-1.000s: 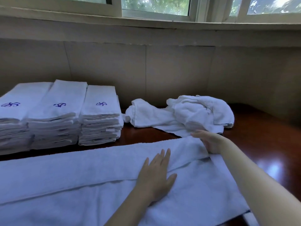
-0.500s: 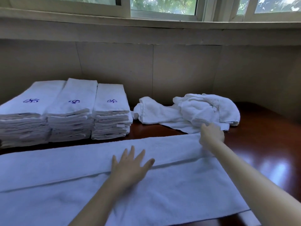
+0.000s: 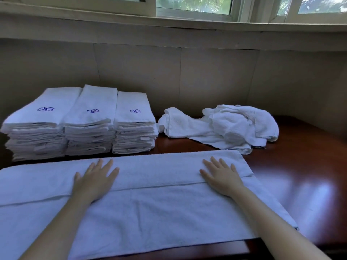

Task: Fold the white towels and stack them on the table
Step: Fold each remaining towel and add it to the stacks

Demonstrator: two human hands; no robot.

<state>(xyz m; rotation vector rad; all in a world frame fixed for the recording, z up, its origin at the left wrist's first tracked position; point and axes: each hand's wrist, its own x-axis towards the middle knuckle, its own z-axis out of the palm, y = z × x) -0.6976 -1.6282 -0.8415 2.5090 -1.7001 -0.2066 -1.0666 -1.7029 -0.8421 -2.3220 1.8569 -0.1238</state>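
A long white towel (image 3: 159, 209) lies spread across the front of the dark wooden table (image 3: 304, 177), its far strip folded over toward me. My left hand (image 3: 94, 180) rests flat on that folded strip, fingers spread. My right hand (image 3: 220, 176) lies flat on the strip near the towel's right end. Three stacks of folded white towels (image 3: 78, 124) with blue monograms stand at the back left. A crumpled pile of unfolded white towels (image 3: 225, 126) lies at the back right.
A beige wall (image 3: 169, 72) runs behind the table under a window sill (image 3: 169, 21). The glossy table top shows bare wood to the right of the spread towel.
My left hand has slid left along the folded strip. My right hand, which held the towel's far right edge, now lies flat with fingers straight. The view has shifted left.
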